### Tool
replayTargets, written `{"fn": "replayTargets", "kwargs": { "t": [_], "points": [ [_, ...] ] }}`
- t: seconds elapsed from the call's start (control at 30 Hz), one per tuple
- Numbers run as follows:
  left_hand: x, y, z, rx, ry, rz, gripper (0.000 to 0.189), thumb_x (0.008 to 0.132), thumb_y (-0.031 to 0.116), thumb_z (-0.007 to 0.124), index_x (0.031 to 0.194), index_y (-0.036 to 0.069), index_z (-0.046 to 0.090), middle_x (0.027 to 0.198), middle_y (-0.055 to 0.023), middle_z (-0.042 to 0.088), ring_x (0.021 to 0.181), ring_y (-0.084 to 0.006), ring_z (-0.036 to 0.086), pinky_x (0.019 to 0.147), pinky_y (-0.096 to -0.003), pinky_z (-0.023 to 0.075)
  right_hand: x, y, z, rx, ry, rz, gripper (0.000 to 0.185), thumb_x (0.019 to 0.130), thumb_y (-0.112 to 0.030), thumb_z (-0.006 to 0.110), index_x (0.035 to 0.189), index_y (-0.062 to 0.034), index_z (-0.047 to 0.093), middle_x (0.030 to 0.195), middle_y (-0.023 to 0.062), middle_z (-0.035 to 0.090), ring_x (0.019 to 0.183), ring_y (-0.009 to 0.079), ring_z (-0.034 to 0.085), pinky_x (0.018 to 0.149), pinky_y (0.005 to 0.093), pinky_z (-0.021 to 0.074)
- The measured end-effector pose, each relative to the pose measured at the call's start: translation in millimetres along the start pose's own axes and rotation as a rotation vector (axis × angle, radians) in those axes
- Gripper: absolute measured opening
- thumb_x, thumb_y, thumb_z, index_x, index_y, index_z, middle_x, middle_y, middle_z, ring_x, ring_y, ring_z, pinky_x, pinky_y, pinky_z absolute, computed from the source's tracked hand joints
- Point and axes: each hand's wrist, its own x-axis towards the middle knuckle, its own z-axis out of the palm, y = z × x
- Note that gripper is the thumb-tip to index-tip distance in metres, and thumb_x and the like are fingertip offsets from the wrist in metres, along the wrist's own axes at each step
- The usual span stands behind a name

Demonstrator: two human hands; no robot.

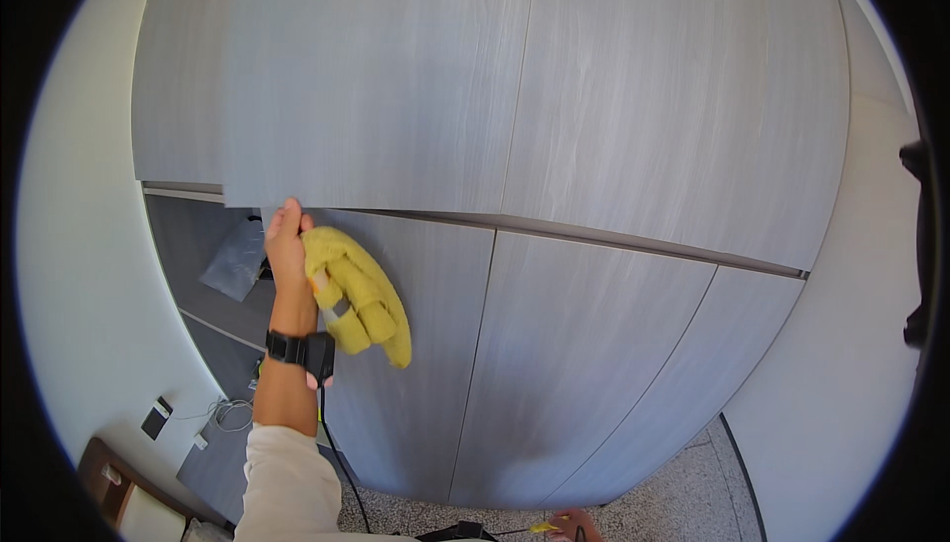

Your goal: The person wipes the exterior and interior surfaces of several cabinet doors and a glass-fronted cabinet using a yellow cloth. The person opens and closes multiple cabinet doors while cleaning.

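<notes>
My left hand (pixel 286 237) is raised to the lower edge of a grey wood-grain upper cabinet door (pixel 371 89), with its fingertips against that edge. The door stands slightly ajar, its left side proud of the neighbouring panel. From the same hand hangs a folded yellow cloth (pixel 360 293) with a small pale and grey band on it, in front of a lower door (pixel 415 364). Low at the picture's bottom edge, my right hand (pixel 575 526) is partly cut off. A small yellow thing (pixel 548 525) is at its fingers; what it is cannot be made out.
Left of the doors, an open shelf niche (pixel 200 245) holds a clear plastic bag (pixel 236 260). Below are a grey desk top (pixel 223 460), a coiled white cable (pixel 230 414) and a brown chair (pixel 104 468). A black cord (pixel 345 460) trails from my left wrist. Speckled floor (pixel 675 482) shows lower right.
</notes>
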Motion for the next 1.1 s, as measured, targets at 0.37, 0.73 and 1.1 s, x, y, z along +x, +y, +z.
{"fn": "replayTargets", "kwargs": {
  "t": [0.37,0.73,1.1],
  "points": [
    [-60.5,39.0,-3.0,0.193,-0.028,0.274,0.026,0.101,0.027,0.069,0.089,0.006,0.057,0.071,-0.0012,0.057,0.062,-0.0067,0.048,0.058,-0.0220,0.0392,5.6,4.3,-3.4,0.000,-0.042,0.038,0.031,0.089,-0.019,0.077,0.112,-0.0008,0.066,0.092,0.0111,0.070,0.079,0.0210,0.068,0.067,0.0357,0.0583],
    [9.3,8.6,-6.6,0.251,0.020,0.009,0.026,0.098,0.026,0.071,0.081,0.008,0.062,0.067,-0.0007,0.058,0.054,-0.0083,0.049,0.050,-0.0250,0.0384,33.7,12.7,-28.0,-0.016,-0.167,0.038,0.030,0.090,-0.019,0.076,0.112,-0.0008,0.066,0.094,0.0114,0.070,0.080,0.0210,0.068,0.068,0.0356,0.0585],
    [16.7,8.4,17.6,0.356,-0.021,-0.148,0.025,0.098,0.026,0.070,0.087,0.005,0.063,0.069,-0.0037,0.061,0.055,-0.0139,0.055,0.052,-0.0309,0.0453,68.7,-53.5,40.0,-0.097,-0.304,-0.001,0.030,0.091,-0.019,0.075,0.113,-0.0007,0.066,0.095,0.0117,0.070,0.082,0.0210,0.068,0.068,0.0355,0.0586]
  ]
}}
